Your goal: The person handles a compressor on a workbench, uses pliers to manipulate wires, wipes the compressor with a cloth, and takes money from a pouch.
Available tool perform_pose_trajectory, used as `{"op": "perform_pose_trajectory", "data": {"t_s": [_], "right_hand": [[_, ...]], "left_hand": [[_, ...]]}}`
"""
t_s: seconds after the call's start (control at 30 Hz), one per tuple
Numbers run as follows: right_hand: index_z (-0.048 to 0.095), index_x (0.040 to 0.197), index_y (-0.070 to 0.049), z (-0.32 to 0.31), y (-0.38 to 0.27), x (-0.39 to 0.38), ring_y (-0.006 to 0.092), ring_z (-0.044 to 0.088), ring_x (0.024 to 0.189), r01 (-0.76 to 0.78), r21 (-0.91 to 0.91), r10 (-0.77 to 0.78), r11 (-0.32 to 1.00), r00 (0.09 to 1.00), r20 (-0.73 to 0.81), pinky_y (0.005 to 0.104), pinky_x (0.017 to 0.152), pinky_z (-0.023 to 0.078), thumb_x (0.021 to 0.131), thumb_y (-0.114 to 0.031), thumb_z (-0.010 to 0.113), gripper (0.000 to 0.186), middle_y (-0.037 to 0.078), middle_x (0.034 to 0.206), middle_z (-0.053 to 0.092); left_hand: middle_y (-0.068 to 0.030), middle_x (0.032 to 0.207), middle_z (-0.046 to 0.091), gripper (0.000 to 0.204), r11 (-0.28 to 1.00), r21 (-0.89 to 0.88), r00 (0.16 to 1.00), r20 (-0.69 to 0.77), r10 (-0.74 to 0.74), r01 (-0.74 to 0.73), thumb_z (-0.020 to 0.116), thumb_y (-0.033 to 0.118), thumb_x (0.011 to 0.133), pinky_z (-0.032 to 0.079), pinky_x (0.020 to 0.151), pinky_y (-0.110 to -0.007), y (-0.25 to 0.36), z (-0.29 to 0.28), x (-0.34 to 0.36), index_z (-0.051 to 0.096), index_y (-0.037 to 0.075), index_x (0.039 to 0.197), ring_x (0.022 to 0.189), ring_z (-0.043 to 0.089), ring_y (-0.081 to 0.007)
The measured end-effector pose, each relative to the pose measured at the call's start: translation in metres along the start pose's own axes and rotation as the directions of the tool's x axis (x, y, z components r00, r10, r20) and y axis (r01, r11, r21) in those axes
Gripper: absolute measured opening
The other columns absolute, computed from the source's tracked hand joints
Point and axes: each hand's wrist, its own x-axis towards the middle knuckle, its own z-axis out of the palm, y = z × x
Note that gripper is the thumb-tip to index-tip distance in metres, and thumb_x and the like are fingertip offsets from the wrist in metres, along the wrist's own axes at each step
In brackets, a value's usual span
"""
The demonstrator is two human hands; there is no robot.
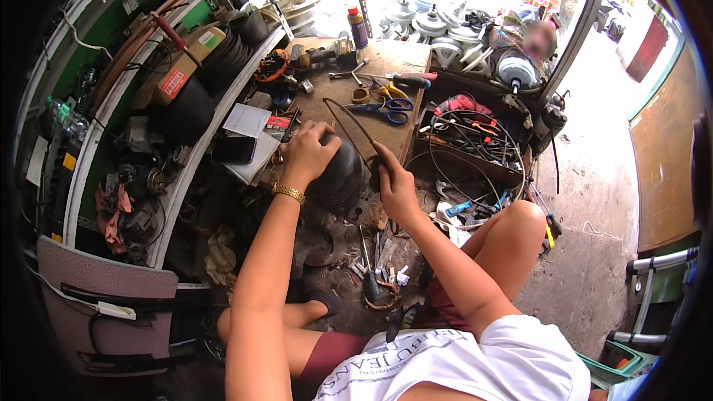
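My right hand (pixel 396 184) is closed around a thin dark tube (pixel 350 116). The tube bends sharply at its far end over the wooden bench, and one length comes back toward the black dome. My left hand (pixel 309 154) is at the left of the black, rounded metal dome (pixel 340 174), thumb and index finger apart; its other fingertips are partly hidden. It appears to rest against the dome. Just left of that hand lie a dark phone (pixel 234 150) and a white notepad (pixel 246 120). Blue-handled scissors (pixel 390 109) lie beyond the tube.
An open drawer (pixel 475 156) of cables and tools sits right of the bench (pixel 375 63). A screwdriver (pixel 369 275) and scraps lie on the floor between my legs. Shelves (pixel 186 171) line the left. White motor-like parts (pixel 431 22) are piled at the back.
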Motion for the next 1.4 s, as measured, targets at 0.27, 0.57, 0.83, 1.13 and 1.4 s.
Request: {"op": "perform_pose_trajectory", "data": {"t_s": [0.27,0.57,0.83,1.13,1.4], "right_hand": [[0.047,0.145,-0.011,-0.033,-0.013,-0.059,0.0262,0.062,0.071,-0.061,0.102,0.058,0.993,0.998,0.031,0.0334,0.072,0.05,0.098,-0.001,0.048,0.048,0.024,0.087,0.064],[0.05,0.141,-0.002,-0.041,-0.022,-0.066,0.0271,0.067,0.102,-0.008,0.02,0.006,1.0,0.997,0.08,0.0306,0.09,0.047,0.096,0.002,0.045,0.045,0.025,0.124,0.064],[0.049,0.141,0.0,-0.007,-0.006,-0.007,0.0299,0.059,0.126,-0.089,0.078,0.083,0.993,0.993,0.079,0.0325,0.1,0.044,0.097,0.0,0.046,0.044,0.026,0.126,0.064],[0.051,0.142,-0.009,0.001,0.006,-0.004,0.0367,0.069,0.104,-0.072,0.013,0.071,0.997,0.997,0.033,0.0349,0.09,0.051,0.096,0.0,0.049,0.046,0.023,0.116,0.068],[0.049,0.142,-0.001,-0.042,-0.013,-0.075,0.0278,0.061,0.122,-0.119,0.102,0.107,0.988,0.987,0.121,0.031,0.102,0.042,0.096,0.003,0.045,0.046,0.023,0.127,0.063]], "left_hand": [[-0.0048,0.112,0.065,0.032,1.0,0.016,1.0,0.006,-0.014,0.014,0.062,0.043,0.084,0.042,0.088,-0.057,-0.007,0.0,-0.002,0.069,0.018,0.103,0.109,0.062,-0.0314],[-0.0051,0.111,0.065,0.034,0.997,0.005,0.997,0.023,-0.072,0.072,0.063,0.044,0.084,0.044,0.087,-0.056,-0.007,-0.003,-0.002,0.069,0.016,0.103,0.109,0.062,-0.0313],[-0.0053,0.113,0.066,0.033,0.997,0.07,0.999,0.016,-0.046,0.045,0.063,0.044,0.085,0.045,0.087,-0.054,0.0,-0.002,-0.004,0.068,0.017,0.103,0.11,0.062,-0.0322],[-0.005,0.113,0.065,0.032,1.0,0.023,1.0,0.022,0.0,0.0,0.063,0.044,0.083,0.043,0.089,-0.056,0.001,0.0,0.004,0.068,0.017,0.1,0.112,0.06,-0.031],[-0.0057,0.11,0.066,0.031,0.997,0.073,1.0,-0.019,-0.012,0.013,0.063,0.042,0.085,0.047,0.087,-0.052,-0.007,-0.001,0.005,0.068,0.015,0.101,0.107,0.063,-0.0316]]}}
